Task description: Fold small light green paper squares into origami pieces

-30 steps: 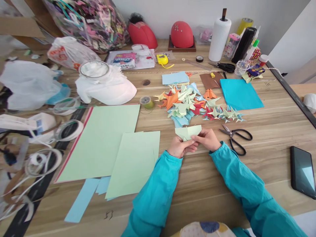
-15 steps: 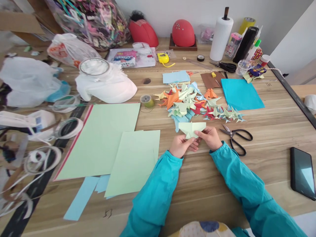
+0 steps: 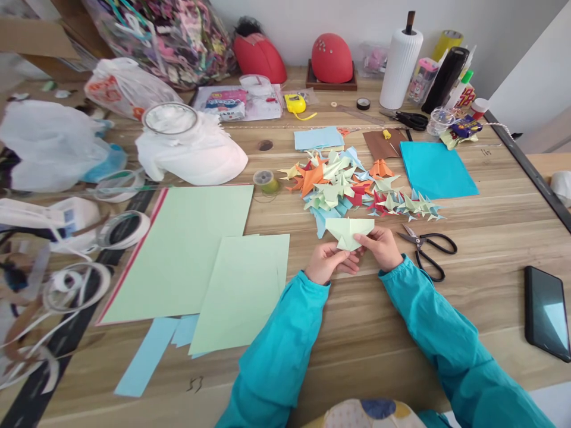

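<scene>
Between my two hands is a pale green folded paper (image 3: 349, 228), wide along its top edge and narrowing downward, with a crease down the middle. My left hand (image 3: 329, 261) grips its lower edge, thumb in front and fingers behind. On the right side, my right hand (image 3: 381, 246) pinches the paper with the thumb on its face. Just beyond lies a heap of folded paper pieces (image 3: 332, 178) in green, orange, red and blue. Black-handled scissors (image 3: 422, 244) rest open to the right of my right hand.
Green paper sheets (image 3: 241, 291) and blue strips (image 3: 145, 356) lie to the left. A thread spool (image 3: 266, 181) stands left of the heap. Behind are a turquoise sheet (image 3: 439, 169) and light blue papers (image 3: 318, 138). A phone (image 3: 546, 312) lies far right; tape rolls (image 3: 124, 230) clutter the left.
The folded paper has shifted slightly up and right, and its left part now shows a smoother slanted edge. Both hands keep hold of it and have barely moved.
</scene>
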A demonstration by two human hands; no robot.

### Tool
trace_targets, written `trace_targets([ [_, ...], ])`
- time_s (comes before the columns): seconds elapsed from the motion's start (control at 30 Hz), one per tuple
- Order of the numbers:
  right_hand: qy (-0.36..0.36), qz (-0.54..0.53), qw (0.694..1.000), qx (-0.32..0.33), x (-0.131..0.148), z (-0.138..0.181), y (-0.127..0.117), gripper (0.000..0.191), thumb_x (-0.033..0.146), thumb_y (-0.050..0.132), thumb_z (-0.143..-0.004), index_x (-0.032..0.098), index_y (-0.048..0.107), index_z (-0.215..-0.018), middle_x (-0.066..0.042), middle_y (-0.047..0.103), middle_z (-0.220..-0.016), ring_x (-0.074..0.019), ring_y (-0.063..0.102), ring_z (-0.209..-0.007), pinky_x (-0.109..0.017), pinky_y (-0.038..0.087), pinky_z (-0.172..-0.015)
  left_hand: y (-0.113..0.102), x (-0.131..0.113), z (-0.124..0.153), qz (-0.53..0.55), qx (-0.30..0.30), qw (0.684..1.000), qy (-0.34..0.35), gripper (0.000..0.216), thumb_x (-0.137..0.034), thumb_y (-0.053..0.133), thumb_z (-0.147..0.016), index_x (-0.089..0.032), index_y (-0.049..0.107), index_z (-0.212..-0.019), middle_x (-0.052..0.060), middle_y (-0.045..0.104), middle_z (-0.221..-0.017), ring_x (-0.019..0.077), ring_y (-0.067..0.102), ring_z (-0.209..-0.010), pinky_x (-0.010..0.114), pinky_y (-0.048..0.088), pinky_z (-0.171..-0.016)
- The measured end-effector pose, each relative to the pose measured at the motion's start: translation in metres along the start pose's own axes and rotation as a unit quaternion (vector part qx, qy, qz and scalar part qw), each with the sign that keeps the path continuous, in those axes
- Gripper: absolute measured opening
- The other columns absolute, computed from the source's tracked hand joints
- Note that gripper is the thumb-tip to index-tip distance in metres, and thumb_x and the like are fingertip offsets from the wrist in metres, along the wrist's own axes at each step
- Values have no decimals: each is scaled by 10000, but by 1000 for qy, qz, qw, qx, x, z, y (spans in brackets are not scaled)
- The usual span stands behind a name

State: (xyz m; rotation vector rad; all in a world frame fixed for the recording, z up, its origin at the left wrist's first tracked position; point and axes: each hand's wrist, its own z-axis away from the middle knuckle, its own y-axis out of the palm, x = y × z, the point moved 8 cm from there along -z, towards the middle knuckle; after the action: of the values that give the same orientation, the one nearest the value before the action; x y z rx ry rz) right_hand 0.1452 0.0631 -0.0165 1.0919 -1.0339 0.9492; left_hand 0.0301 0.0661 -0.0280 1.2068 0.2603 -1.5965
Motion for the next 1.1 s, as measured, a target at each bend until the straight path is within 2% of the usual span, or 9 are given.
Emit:
trace_targets([
  [0.33, 0, 7, 1000, 5, 1, 0, 2, 268, 379, 739, -580, 137, 637, -629, 10, 591, -517, -91, 498, -438, -216, 420, -413, -2, -1, -1, -18, -30, 999, 17, 353, -355, 779, -486, -75, 612, -620, 71, 647, -529, 189, 611, -422, 292, 521, -416],
  [0.5, -3, 26, 1000, 8, 2, 1, 3, 297, 427, 686, -641, 139, 619, -617, 13, 567, -494, -94, 499, -432, -222, 422, -421, -4, -1, -1, -3, -42, 999, 18, 372, -361, 790, -462, -73, 614, -618, 60, 640, -507, 183, 600, -399, 281, 515, -395],
  [0.63, -11, 41, 999, 11, 4, 2, 5, 305, 444, 689, -629, 147, 620, -623, 27, 540, -494, -87, 465, -434, -227, 410, -425, -1, 1, -2, 26, -34, 999, 16, 398, -381, 788, -474, -60, 638, -657, 81, 662, -555, 188, 617, -438, 287, 530, -427],
  [0.73, -28, 49, 998, 16, 8, 3, 8, 288, 434, 692, -625, 156, 617, -624, 35, 525, -525, -81, 452, -460, -222, 402, -439, -2, 1, -4, 50, -53, 997, 26, 416, -401, 780, -496, -53, 652, -684, 99, 679, -611, 178, 626, -468, 283, 541, -463],
  [0.93, -23, 73, 996, 40, 8, 5, 9, 326, 444, 641, -681, 156, 586, -538, 15, 537, -529, -95, 483, -472, -238, 415, -467, -7, 5, -5, 65, -71, 995, 9, 369, -368, 781, -515, -61, 653, -674, 101, 683, -618, 161, 623, -461, 252, 528, -453],
  [1.1, -53, 95, 993, 45, 8, 4, 8, 250, 401, 668, -669, 165, 624, -601, -3, 572, -575, -119, 510, -540, -248, 430, -503, -8, 5, -5, 81, -75, 994, -5, 306, -303, 785, -527, -61, 654, -659, 86, 679, -594, 139, 609, -435, 227, 520, -432],
])
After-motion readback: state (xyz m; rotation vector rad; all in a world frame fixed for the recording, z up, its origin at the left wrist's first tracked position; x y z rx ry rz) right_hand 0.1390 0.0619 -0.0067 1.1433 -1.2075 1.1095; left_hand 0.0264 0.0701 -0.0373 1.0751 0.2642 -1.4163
